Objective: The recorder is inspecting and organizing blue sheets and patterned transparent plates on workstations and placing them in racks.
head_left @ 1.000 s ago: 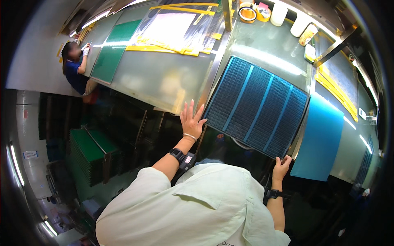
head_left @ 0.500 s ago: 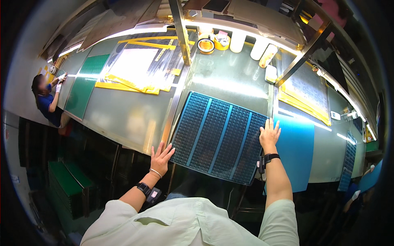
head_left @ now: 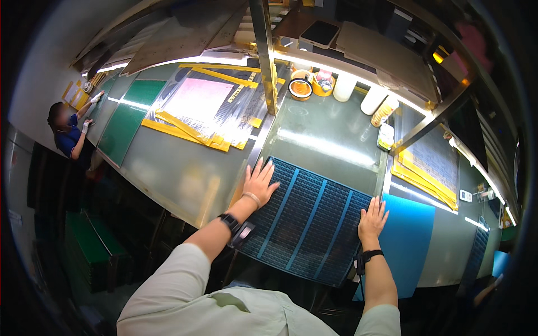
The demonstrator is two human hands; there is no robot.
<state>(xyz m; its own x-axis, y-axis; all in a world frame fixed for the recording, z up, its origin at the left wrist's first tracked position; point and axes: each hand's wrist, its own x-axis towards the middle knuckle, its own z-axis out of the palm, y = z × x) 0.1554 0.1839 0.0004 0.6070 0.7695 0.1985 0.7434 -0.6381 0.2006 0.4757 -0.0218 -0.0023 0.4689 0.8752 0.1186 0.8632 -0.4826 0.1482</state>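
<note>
A dark panel [head_left: 307, 224] with blue stripes and a grid of small cells lies on the workbench, its near edge reaching over the bench's front edge. My left hand [head_left: 259, 185] rests on the panel's left edge near the far left corner, fingers spread. At the right edge, close to the far right corner, my right hand [head_left: 372, 220] lies with its fingers stretched out. Neither hand wraps round anything. A plain blue sheet [head_left: 408, 241] lies just to the right of the panel, beside my right hand.
Tape rolls [head_left: 301, 87] and white bottles [head_left: 344, 88] stand along the back. Film sheets with yellow edges [head_left: 190, 106] lie left; a metal post [head_left: 263, 56] rises near them. A co-worker [head_left: 68, 131] stands far left by a green panel [head_left: 130, 120]. Green boards [head_left: 92, 246] are stacked below.
My left hand has slid from the panel's near left side up toward its far left corner. The view has shifted, so the bench appears lower. The co-worker's hands have moved apart.
</note>
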